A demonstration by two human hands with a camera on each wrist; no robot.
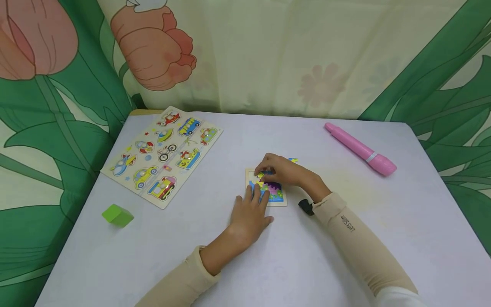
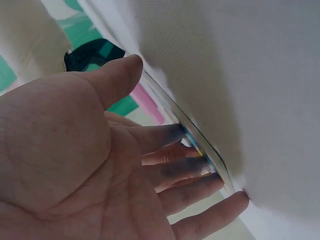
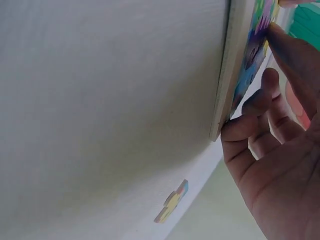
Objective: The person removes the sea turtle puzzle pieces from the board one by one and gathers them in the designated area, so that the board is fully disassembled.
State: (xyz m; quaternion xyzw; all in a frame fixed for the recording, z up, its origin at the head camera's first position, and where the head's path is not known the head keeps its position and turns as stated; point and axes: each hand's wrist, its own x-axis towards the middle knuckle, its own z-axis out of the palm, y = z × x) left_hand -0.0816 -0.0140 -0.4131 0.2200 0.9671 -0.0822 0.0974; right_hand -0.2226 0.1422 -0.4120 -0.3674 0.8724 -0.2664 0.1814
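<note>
A small wooden jigsaw puzzle (image 1: 284,198) with a colourful picture in a pale frame lies mid-table. My left hand (image 1: 247,219) rests with fairly straight fingers on its near left edge; in the left wrist view the fingertips (image 2: 200,162) meet the board's rim. Over the upper part of the puzzle, my right hand (image 1: 281,170) has curled fingers and pinches a small yellowish puzzle piece (image 1: 261,175), largely hidden by the fingers. Its thumb (image 3: 295,55) touches the picture in the right wrist view. Just behind the right hand lies a loose puzzle piece (image 3: 172,202), yellow and blue.
A large picture board (image 1: 153,145) of vehicles lies at the back left, with a green block (image 1: 117,215) nearer on the left. At the back right is a pink pen-shaped tube (image 1: 360,149). A small black device (image 1: 306,207) is at the right wrist. Patterned curtain (image 1: 268,55) hangs behind.
</note>
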